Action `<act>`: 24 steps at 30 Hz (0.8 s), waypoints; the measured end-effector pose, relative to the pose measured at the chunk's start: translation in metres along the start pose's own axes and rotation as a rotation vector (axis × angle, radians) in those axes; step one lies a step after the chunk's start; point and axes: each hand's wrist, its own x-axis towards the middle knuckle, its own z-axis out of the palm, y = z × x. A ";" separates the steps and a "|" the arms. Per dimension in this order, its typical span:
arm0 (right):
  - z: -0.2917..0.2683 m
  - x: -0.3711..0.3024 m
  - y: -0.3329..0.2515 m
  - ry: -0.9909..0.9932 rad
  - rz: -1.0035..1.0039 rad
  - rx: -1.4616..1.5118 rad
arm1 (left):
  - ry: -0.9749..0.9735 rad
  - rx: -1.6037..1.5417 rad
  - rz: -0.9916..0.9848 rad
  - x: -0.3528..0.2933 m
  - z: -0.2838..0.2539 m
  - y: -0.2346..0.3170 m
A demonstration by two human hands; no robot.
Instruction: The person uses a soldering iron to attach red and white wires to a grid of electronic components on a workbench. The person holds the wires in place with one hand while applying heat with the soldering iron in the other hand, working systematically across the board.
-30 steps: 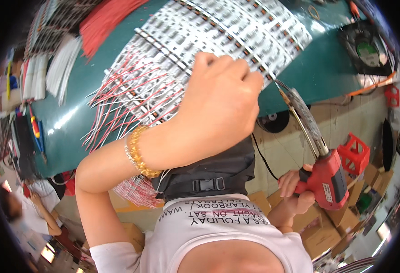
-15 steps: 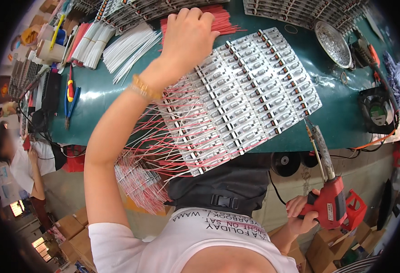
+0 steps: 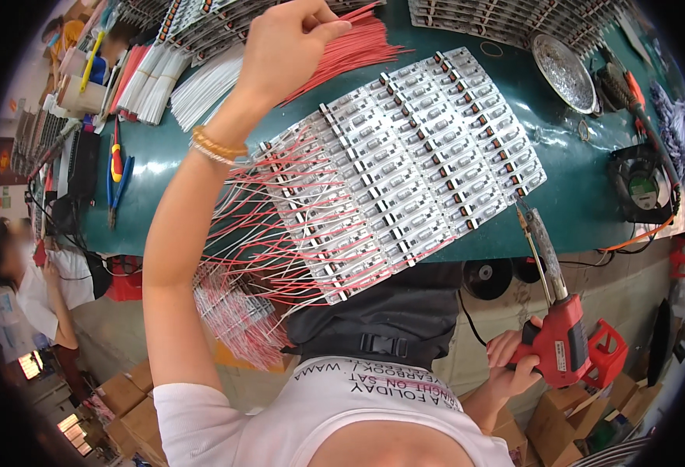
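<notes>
Gripping the red soldering gun (image 3: 564,342), the right hand (image 3: 512,364) could drift and scorch the circuit-board panel (image 3: 416,167) at the green bench's (image 3: 156,214) near edge, should attention follow the left hand (image 3: 284,54), curled by the far red wires (image 3: 366,45), its hold unclear.

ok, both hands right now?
Left hand: curled by the red wires; can't tell if it holds one.
Right hand: closed around the red-and-black soldering gun.

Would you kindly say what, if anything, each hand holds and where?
Right hand: the red soldering gun, by its handle. Left hand: it cannot be told.
</notes>
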 end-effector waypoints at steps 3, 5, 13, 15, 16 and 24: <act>-0.002 -0.003 0.001 0.023 0.002 0.003 | -0.072 -0.047 -0.028 -0.010 -0.013 0.013; -0.002 -0.005 -0.001 0.045 0.004 0.002 | -0.173 -0.144 -0.105 -0.033 -0.014 0.034; -0.004 -0.020 -0.019 -0.026 0.075 -0.004 | -0.237 -0.108 0.026 -0.135 0.010 0.104; -0.006 -0.024 -0.022 -0.023 0.091 -0.038 | -0.202 -0.050 0.085 -0.144 0.020 0.107; -0.006 -0.025 -0.022 -0.020 0.100 -0.047 | -0.198 -0.051 0.090 -0.146 0.025 0.107; 0.000 -0.026 -0.020 -0.032 0.172 -0.093 | -0.173 -0.036 0.100 -0.150 0.037 0.110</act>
